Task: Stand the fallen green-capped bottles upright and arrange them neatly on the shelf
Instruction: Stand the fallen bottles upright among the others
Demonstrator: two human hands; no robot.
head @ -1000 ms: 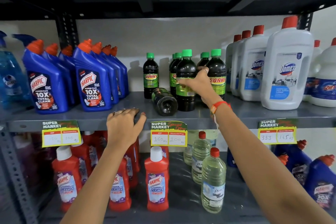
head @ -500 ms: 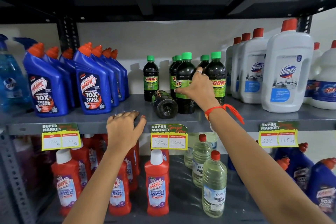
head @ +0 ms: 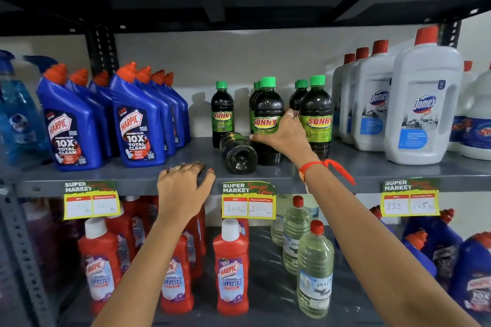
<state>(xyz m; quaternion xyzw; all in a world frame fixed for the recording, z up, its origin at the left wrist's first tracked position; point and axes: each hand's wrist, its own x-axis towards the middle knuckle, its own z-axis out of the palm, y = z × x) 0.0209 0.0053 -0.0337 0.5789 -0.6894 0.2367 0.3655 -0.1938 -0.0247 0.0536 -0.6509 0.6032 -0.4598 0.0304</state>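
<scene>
Dark fallen bottle lying flat (base toward camera).

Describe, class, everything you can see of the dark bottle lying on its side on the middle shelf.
The fallen bottle lies on its side on the grey shelf, round base facing the camera and neck pointing back, so its cap is hidden. It looks like dark, glossy plastic with ribbed rings round the body and a strip of green label showing. It sits just left of the upright bottle that the right hand grips, seemingly touching it. Neither hand touches it; the left hand rests on the shelf edge nearby.
</scene>
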